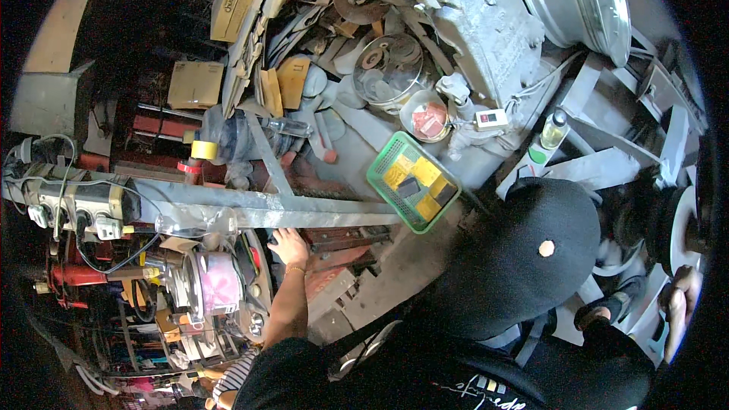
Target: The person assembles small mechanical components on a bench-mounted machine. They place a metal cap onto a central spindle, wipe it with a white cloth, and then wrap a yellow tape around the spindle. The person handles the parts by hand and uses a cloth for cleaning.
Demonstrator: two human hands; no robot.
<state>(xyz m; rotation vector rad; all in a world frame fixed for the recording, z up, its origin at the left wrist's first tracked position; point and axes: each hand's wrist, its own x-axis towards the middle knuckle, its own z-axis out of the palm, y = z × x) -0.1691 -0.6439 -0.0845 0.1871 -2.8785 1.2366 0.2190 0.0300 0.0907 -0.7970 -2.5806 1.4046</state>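
Note:
My left hand (pixel 288 247) reaches out at the left, bare, with a thin bracelet at the wrist. Its fingers are spread beside a grey metal bar (pixel 326 217), over dark metal parts, and nothing shows in it. At the far right rim my right hand (pixel 681 300) is partly cut off and blurred. The fingers look curled, close to a pale round wheel (pixel 687 228); what they hold, if anything, is hidden. Between the hands a large rounded shape in black cloth (pixel 509 266) with a small hole covers the lower middle. Beyond it stands a green plastic basket (pixel 373 176) holding yellow and dark blocks.
A tub with reddish contents (pixel 427 119) and a bottle of yellowish liquid (pixel 554 129) stand farther off. A shiny wheel rim (pixel 569 7) lies top right. Scrap and cardboard (pixel 194 85) crowd the back. Plugs and cables fill a socket strip (pixel 87 205) at left.

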